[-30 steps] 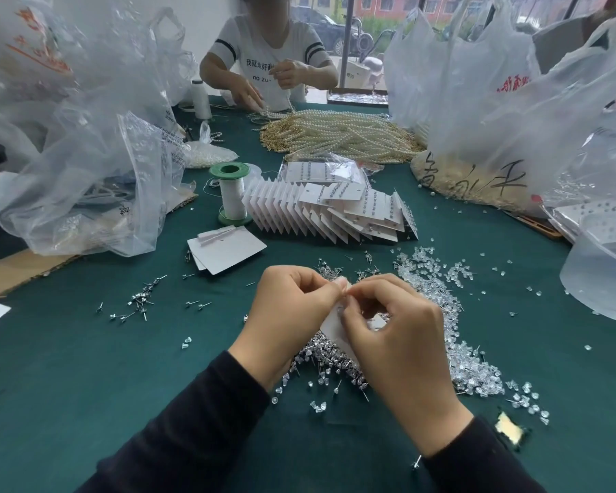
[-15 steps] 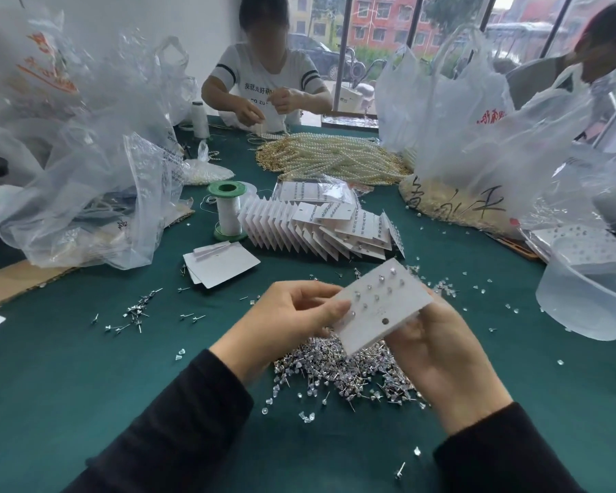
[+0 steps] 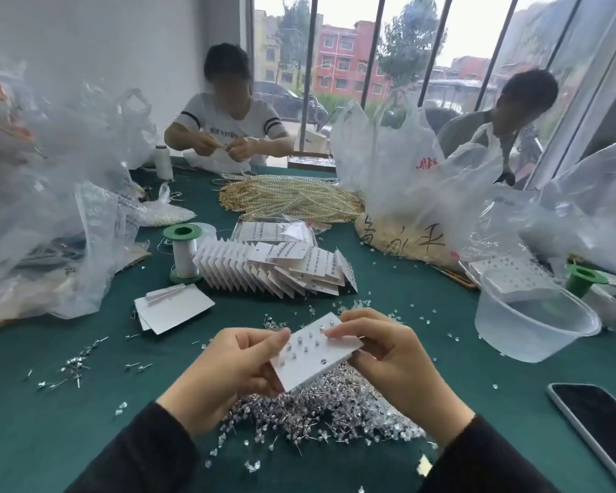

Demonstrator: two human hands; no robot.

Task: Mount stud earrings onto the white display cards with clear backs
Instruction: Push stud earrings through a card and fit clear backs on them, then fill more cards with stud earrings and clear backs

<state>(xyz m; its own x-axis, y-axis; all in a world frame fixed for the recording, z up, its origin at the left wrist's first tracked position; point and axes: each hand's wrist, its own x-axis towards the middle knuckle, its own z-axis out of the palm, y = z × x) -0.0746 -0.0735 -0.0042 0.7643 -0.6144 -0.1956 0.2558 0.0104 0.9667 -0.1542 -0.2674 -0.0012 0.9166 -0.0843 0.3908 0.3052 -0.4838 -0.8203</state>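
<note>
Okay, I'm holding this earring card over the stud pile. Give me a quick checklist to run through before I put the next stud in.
1. Card steady: ok, the left hand and right hand both pinch the white card.
2. Studs seated on its face: ok, several show in rows.
3. Free hole left: cannot tell, too small to read.
4. Loose studs in reach: ok, the stud pile lies right under the card.
5. Hand free to pick a stud: not ok, both hold the card.
6. Clear backs fitted behind: cannot tell, the back is hidden.
</note>
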